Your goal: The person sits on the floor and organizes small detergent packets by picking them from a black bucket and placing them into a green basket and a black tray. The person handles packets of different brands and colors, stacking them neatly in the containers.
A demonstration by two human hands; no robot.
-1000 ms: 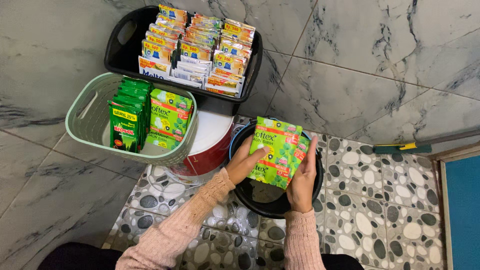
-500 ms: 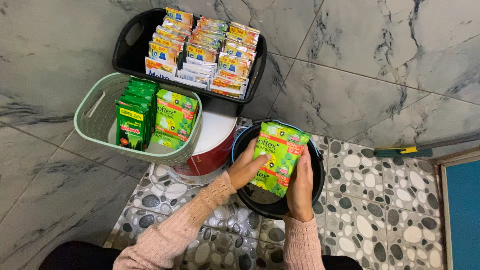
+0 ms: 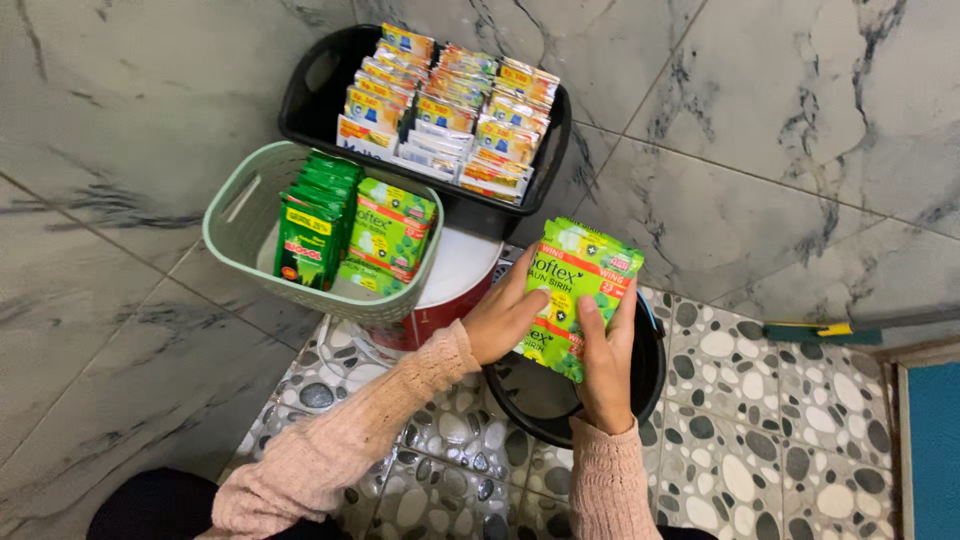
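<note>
Both hands hold a stack of bright green flat packets (image 3: 578, 290) above a black bucket (image 3: 650, 375) on the pebble-pattern floor. My left hand (image 3: 505, 318) grips the stack's left edge, and my right hand (image 3: 604, 360) holds its lower right side with fingers spread over the front. To the left, a pale green basket (image 3: 240, 215) holds more bright green packets (image 3: 392, 235) and a row of dark green sachets (image 3: 312, 225).
A black basket (image 3: 320, 80) full of small colourful sachets stands behind, against the marble wall. A red and white bucket (image 3: 440, 290) sits under the baskets. A green and yellow broom handle (image 3: 830, 328) lies at right, by a blue panel (image 3: 935, 450).
The view has shifted, so the baskets sit further right in the frame. Both hands have squared the green packets into a tighter stack and raised it slightly over the black bucket.
</note>
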